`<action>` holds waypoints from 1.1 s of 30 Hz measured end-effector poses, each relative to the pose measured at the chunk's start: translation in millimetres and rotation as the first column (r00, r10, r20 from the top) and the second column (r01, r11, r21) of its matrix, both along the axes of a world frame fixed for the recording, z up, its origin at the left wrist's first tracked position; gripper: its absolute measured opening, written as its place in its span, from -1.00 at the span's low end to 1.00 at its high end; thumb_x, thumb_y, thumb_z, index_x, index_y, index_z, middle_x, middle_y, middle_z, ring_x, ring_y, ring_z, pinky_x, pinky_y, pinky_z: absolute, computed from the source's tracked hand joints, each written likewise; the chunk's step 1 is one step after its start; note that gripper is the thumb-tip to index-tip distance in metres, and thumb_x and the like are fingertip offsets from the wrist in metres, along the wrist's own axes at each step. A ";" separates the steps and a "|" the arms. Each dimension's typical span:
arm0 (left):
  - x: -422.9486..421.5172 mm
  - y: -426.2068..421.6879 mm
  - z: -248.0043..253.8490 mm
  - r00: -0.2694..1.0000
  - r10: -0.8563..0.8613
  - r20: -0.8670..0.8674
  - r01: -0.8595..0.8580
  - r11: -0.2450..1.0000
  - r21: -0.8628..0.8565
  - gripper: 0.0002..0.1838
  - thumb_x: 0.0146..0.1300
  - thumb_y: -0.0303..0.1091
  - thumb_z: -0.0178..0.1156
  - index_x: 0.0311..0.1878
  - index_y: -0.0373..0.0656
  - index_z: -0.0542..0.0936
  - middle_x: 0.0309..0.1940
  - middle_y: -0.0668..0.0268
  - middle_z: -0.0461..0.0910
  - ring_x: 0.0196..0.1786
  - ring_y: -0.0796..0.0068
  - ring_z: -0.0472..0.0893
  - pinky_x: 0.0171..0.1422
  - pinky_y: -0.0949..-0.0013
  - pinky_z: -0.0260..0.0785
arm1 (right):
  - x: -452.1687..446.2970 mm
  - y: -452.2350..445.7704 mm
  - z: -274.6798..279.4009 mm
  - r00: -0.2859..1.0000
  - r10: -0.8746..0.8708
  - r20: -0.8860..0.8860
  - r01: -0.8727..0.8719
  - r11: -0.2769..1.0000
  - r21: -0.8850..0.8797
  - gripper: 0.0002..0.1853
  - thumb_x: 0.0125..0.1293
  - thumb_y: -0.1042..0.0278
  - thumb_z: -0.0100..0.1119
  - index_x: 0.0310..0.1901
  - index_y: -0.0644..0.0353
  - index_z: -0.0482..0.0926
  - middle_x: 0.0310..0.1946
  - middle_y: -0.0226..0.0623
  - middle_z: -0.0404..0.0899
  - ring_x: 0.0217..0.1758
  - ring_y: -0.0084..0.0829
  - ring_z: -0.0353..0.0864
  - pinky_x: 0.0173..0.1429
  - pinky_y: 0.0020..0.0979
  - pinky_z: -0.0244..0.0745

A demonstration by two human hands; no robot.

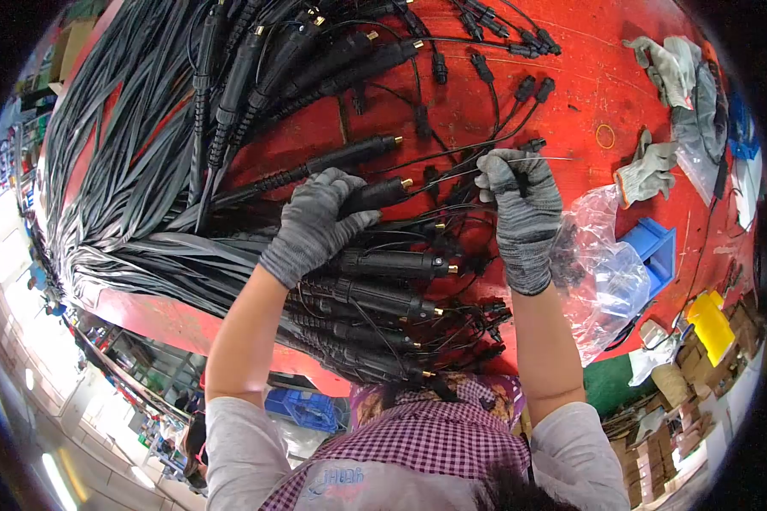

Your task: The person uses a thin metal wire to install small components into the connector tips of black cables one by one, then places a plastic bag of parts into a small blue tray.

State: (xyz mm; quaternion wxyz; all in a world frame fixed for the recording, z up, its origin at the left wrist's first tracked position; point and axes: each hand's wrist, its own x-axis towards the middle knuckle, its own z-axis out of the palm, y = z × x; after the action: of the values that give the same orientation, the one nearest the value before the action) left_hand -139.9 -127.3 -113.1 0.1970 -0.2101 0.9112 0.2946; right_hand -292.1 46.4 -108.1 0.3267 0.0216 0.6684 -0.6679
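Note:
My left hand (322, 220), in a grey striped knit glove, is closed around a black cable plug (377, 197) whose brass tip points right. In a matching glove, my right hand (521, 213) pinches a thin light-coloured rod or wire (554, 158) that sticks out to the right. A thin black lead runs from near the held plug toward my right hand. Just above lies another black plug (349, 157) with a ribbed sleeve. Several similar brass-tipped plugs (400, 262) lie below my left hand.
A thick bundle of grey-black cables (111, 204) spreads over the red table (588, 94) on the left. Small black connectors (524, 89) lie on thin leads. To the right are grey gloves (648, 166), clear plastic bags (605, 272) and a blue bin (656, 247).

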 end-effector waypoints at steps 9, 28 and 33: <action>10.3 2.4 10.7 0.976 0.162 -0.144 -0.147 0.983 0.105 -0.53 -0.06 -0.16 0.28 -0.09 -0.19 0.46 -0.20 0.19 0.42 -0.10 0.19 0.44 0.01 0.26 0.32 | 16.7 -16.3 3.2 1.000 -0.014 -0.026 0.011 0.993 -0.116 -0.90 0.16 0.48 0.12 -0.27 0.21 0.48 -0.44 -0.43 0.53 -0.43 -0.67 0.48 -0.35 -0.64 0.39; 15.0 0.5 14.7 0.956 0.217 -0.199 -0.178 0.965 0.193 -0.56 -0.11 -0.25 0.31 -0.13 -0.18 0.47 -0.25 0.22 0.43 -0.13 0.24 0.46 -0.02 0.29 0.33 | 28.8 -25.0 10.0 0.999 0.052 -0.012 -0.053 0.993 -0.110 -0.92 0.16 0.47 0.13 -0.29 0.20 0.49 -0.48 -0.46 0.51 -0.44 -0.68 0.45 -0.32 -0.65 0.37; 15.2 4.0 16.1 0.951 0.238 -0.196 -0.201 0.961 0.190 -0.57 -0.11 -0.27 0.30 -0.13 -0.17 0.47 -0.25 0.21 0.43 -0.14 0.22 0.46 -0.03 0.28 0.33 | 39.8 -34.0 -11.9 0.930 0.323 -0.176 -0.338 0.939 -0.059 -0.90 0.10 0.42 0.21 -0.38 0.23 0.52 -0.47 -0.44 0.54 -0.42 -0.58 0.49 -0.29 -0.55 0.40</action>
State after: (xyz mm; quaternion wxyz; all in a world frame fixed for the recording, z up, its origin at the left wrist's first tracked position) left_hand -124.7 -123.3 -97.0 0.0794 -0.2597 0.8700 0.4116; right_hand -252.3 12.4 -120.0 0.3791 -0.1606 0.6568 -0.6317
